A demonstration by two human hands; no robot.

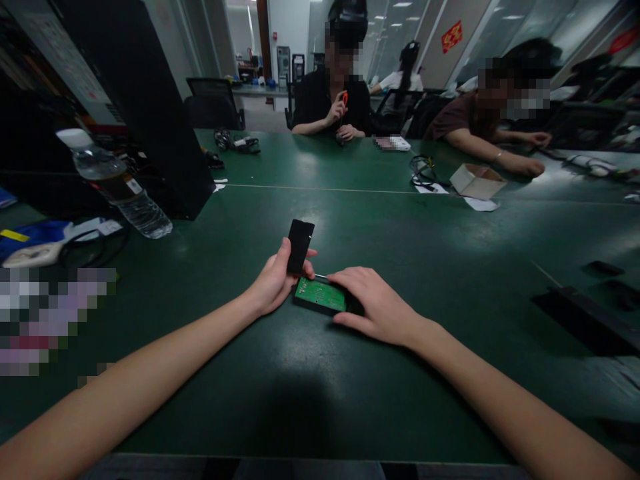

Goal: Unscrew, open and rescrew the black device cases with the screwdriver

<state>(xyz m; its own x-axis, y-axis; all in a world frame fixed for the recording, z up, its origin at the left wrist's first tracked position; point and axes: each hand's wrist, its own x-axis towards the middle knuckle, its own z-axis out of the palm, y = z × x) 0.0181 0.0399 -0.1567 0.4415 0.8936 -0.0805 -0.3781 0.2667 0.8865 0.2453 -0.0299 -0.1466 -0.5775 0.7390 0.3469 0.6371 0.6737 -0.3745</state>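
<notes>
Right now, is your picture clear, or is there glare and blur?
Head view: dim, with pale glare on the green table and a soft shadow near its front edge; the bottle leans, perhaps from lens stretch; black object at right looks smeared; blocky patches hide some spots.

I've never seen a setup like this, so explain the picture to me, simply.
There is no robot here: these are a person's own bare hands, and the single picture comes from a camera worn on that person's head, looking forward and down.

The left hand holds a flat black piece up. The right hand is around one end of a black case, in which a green circuit board shows.

On the green table there are also a clear bottle to the left and, farther off to the right, a small open box. Across the table, a person in a black top holds something with orange on it, too small to make out.
</notes>
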